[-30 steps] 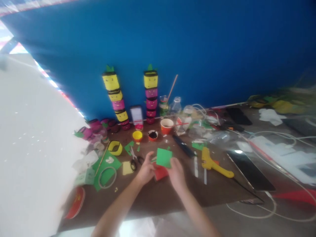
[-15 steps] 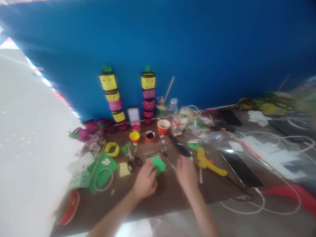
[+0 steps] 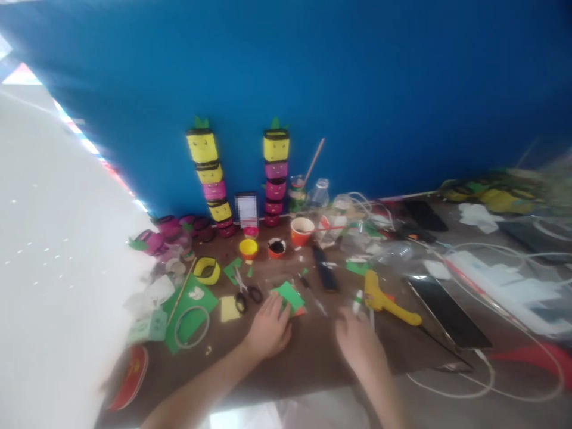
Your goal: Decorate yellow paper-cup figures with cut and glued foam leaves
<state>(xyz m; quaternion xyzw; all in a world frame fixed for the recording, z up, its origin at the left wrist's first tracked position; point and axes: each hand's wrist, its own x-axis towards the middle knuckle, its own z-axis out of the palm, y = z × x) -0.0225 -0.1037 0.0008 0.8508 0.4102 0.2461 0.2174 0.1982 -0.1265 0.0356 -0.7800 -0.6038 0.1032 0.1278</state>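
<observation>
The brown tabletop [image 3: 313, 357] is cut off below; blur softens the flat green paper [image 3: 291, 294], which lies mid-table, partly hidden by the left hand [image 3: 270, 326]; the right hand [image 3: 358, 338] is well apart, beside a small white-and-green tube [image 3: 357, 301], its grip unclear.

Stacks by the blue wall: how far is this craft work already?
The left stack and right stack already look assembled, with green tops. In hand: the left hand touches the small green paper. Probably remaining: that paper and the loose yellow ring, both apart from the stacks.
</observation>
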